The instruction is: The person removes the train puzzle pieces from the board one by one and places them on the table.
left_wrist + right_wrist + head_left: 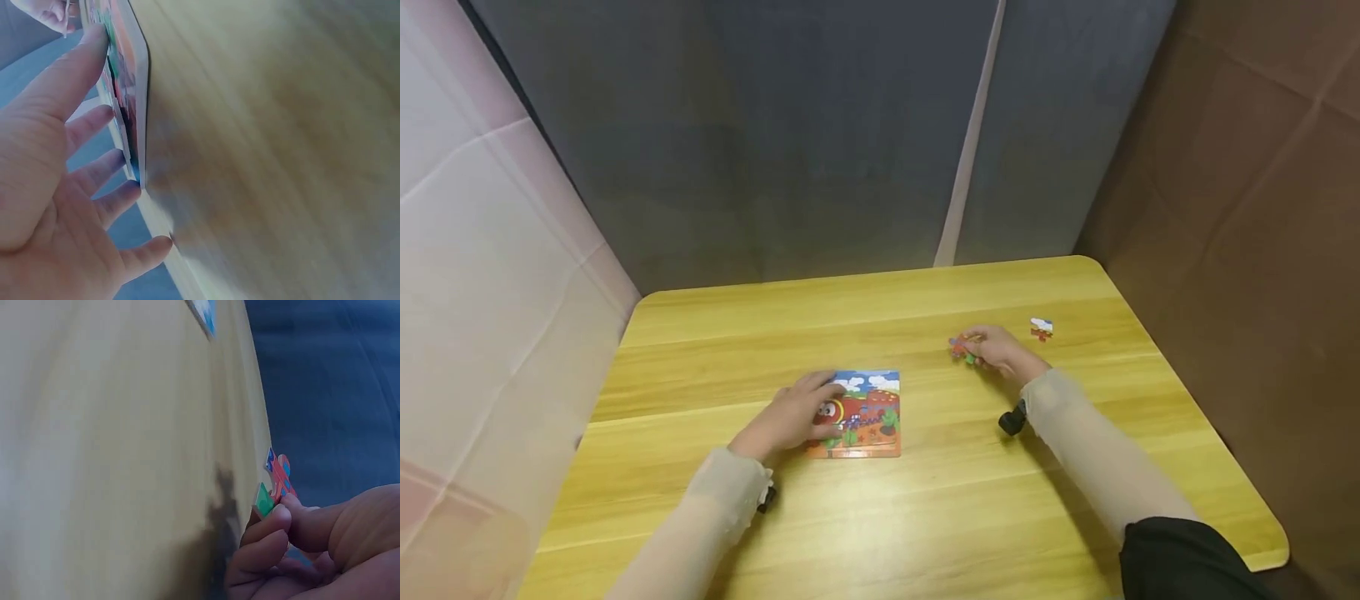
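In the head view, the left hand lies over the left part of a puzzle board, fingers spread wide. The board lies flat on the surface. Well apart from it, the right hand pinches a puzzle piece. A loose piece lies farther right; a careless outward sweep of that hand could knock it away.

In the left wrist view, the thumb and most fingers touch the board around one end, while the little finger reaches past its corner to the surface. Uneven pressure there could slide the board or tip a fitted section up. The angle is steep and dim, so I cannot tell whether everything sits flush.

In the right wrist view, thumb and fingertips hold the piece narrowly, much of its patterned face standing clear. So small a grip might let it twist or slip, arriving misaligned with its gap.
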Available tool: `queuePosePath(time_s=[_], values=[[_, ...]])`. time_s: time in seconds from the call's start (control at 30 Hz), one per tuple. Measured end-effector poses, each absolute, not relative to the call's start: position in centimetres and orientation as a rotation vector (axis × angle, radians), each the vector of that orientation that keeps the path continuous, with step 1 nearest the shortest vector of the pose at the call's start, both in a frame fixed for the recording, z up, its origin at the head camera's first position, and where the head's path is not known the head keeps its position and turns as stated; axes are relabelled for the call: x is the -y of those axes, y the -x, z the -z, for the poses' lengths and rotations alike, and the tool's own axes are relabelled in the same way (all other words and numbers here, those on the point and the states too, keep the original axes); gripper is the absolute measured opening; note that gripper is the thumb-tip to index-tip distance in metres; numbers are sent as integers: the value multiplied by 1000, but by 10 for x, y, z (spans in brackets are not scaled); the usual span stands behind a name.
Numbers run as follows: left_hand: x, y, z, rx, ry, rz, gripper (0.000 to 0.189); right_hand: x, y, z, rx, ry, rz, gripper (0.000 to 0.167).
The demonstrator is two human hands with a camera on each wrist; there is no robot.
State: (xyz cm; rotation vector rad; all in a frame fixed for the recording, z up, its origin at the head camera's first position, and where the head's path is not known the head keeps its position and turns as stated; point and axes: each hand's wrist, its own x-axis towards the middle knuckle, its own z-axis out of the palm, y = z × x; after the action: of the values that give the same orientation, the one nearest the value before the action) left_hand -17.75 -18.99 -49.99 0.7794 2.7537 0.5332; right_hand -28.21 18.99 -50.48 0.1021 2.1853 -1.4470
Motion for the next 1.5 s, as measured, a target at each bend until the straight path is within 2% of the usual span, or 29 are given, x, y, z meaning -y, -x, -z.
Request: queuePosePath(time_s=[0.4,0.97,1.5], values=[[192,176,504,-2756,-802,-516,67,-246,314,502,-2256,-234,1448,46],[197,173,510,-2778,-824,-511,68,-254,324,506,-2325,-393,1558,46],[195,175,511,-2772,-823,-502,68,-255,331,515,-2658,-461,1152,34]])
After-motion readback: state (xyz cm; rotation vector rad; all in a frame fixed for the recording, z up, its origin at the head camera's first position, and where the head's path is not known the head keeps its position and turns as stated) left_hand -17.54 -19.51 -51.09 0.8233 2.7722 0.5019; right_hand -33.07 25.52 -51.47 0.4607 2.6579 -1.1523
